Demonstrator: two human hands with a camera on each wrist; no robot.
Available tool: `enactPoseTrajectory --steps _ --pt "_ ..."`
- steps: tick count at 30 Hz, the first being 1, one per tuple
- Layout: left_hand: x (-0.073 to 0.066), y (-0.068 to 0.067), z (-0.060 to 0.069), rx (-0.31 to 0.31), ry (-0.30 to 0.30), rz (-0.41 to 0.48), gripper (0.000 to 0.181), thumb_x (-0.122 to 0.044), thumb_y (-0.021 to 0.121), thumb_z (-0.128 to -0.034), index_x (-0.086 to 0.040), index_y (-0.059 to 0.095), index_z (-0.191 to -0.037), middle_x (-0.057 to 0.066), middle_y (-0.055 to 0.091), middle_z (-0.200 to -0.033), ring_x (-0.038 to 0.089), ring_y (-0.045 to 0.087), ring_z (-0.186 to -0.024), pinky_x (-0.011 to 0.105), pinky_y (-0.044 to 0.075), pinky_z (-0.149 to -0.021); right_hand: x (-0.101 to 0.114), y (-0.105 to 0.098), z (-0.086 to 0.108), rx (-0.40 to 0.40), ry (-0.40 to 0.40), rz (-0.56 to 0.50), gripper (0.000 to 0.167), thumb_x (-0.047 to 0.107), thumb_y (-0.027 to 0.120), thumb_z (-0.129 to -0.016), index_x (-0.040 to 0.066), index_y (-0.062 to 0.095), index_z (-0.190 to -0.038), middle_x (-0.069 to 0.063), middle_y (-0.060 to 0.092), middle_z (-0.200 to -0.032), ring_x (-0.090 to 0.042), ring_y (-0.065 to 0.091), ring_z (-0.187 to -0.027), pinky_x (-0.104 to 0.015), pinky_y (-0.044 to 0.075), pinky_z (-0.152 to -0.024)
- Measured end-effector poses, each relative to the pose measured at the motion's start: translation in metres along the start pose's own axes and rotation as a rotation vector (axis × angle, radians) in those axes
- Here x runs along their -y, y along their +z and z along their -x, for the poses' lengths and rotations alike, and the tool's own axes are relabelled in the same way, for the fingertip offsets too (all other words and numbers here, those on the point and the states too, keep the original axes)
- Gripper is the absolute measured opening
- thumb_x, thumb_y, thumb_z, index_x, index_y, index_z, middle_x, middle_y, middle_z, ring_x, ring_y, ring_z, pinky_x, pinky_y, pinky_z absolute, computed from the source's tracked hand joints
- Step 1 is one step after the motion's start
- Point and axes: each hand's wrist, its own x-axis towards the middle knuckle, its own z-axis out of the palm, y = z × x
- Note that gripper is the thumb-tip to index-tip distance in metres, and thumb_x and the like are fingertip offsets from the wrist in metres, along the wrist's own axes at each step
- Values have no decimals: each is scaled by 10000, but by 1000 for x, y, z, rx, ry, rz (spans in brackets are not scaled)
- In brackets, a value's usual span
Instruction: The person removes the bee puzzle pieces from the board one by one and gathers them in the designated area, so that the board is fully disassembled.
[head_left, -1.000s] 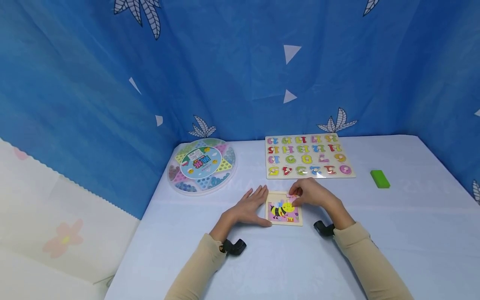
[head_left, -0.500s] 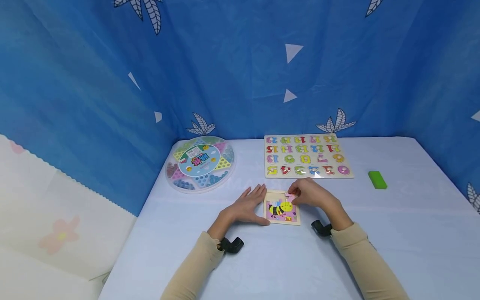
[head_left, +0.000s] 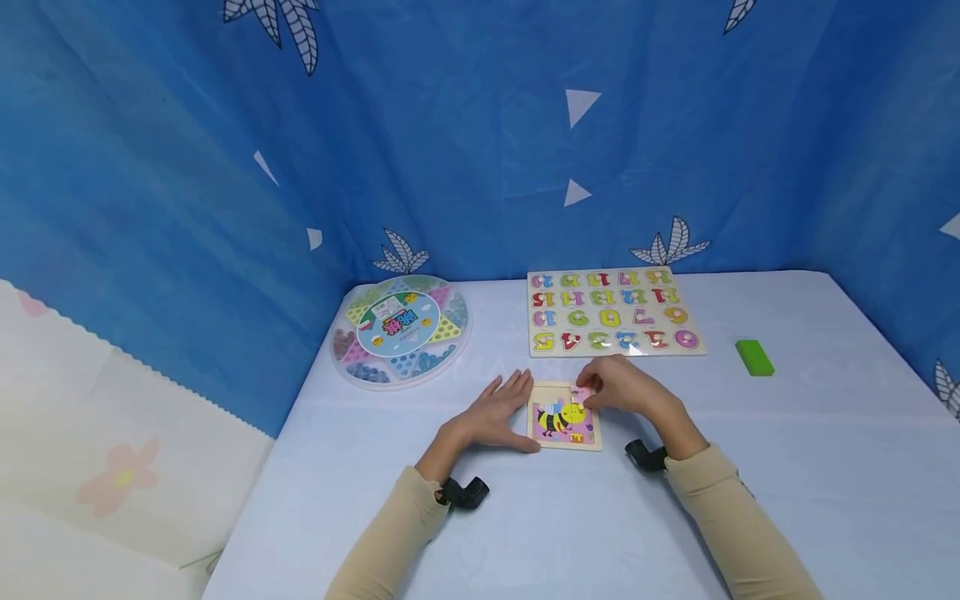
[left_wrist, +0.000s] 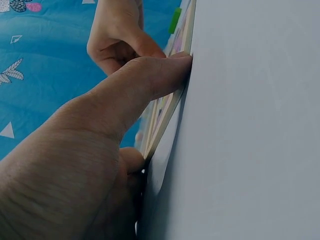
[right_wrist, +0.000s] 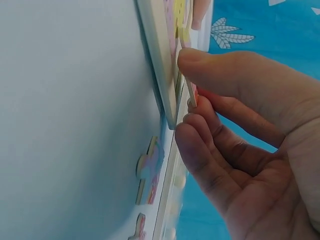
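Observation:
A small wooden jigsaw tray (head_left: 564, 447) lies on the white table, with a bee picture (head_left: 555, 419) partly filling it. My left hand (head_left: 491, 421) rests along the tray's left side, fingers spread, its thumb (left_wrist: 167, 75) straight across the near corner. At the tray's upper right corner, my right hand (head_left: 626, 387) pinches a pink puzzle piece (head_left: 581, 394) between thumb and fingers. The right wrist view has this puzzle piece (right_wrist: 192, 92) tilted over the tray edge (right_wrist: 162, 75). Two loose puzzle pieces lie beyond the tray there, the nearer one (right_wrist: 149, 172) purple and pink.
A number board (head_left: 611, 314) lies behind the tray. To its left is a round clear-lidded game box (head_left: 400, 332) with coloured beads or marbles. A green block (head_left: 754, 357) sits at the right. Blue patterned cloth (head_left: 495, 150) hangs behind the table.
The pink face of the pinched puzzle piece shows a little more now. My left hand stays in place on the tray, and the head view has shifted slightly.

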Motion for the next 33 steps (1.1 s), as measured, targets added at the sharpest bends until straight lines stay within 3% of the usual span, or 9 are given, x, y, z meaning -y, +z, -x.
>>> enactPoseTrajectory --steps 20,33 --pt "1 -1 -1 7 0 -8 1140 -631 686 -771 -123 57 -1575 -6 -9 -1655 121 -60 -1530 382 -35 -1257 -10 -3 1 23 27 -110 303 141 843 -740 74 731 -1014 -21 688 -904 -159 566 -769 -263 542 -721" --pt "1 0 0 5 14 -14 1131 -614 694 -775 -113 68 -1573 -6 -11 -1654 126 -54 -1531 380 -35 -1257 -14 -8 6 34 17 -104 297 150 835 -749 73 730 -1016 -19 691 -923 -156 564 -790 -267 535 -733"
